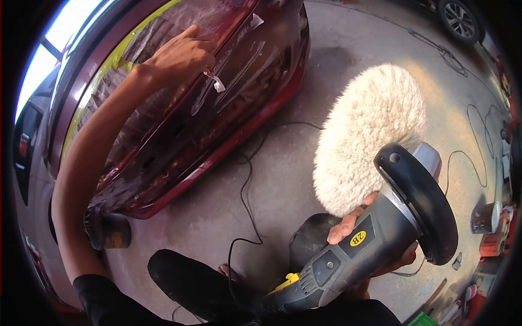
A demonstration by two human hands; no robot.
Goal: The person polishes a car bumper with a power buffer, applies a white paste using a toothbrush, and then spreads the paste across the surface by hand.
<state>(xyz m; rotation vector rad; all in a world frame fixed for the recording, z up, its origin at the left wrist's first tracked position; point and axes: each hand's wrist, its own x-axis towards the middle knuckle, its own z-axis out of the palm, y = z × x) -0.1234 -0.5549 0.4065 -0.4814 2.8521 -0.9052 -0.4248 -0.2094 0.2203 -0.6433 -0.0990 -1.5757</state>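
My right hand point(348, 225) is wrapped round the body of a black and grey polisher point(359, 244), whose fluffy cream wool pad point(375, 125) faces up and left. A thick black loop handle point(421, 204) stands out from the tool's head. At the upper left my left hand point(182, 54) is on or just above a dark red car panel point(234, 92), fingers curled. A small white scrap point(218, 84) hangs by its fingers; whether they pinch it is unclear. Yellow-green tape point(117, 51) edges the clear film beside my wrist.
A black cable point(250, 190) winds over the concrete floor between the car and my legs. A dark tin point(110, 231) stands below the car at left. At right are a bucket point(485, 218), coiled cables point(448, 60) and a car wheel point(460, 20).
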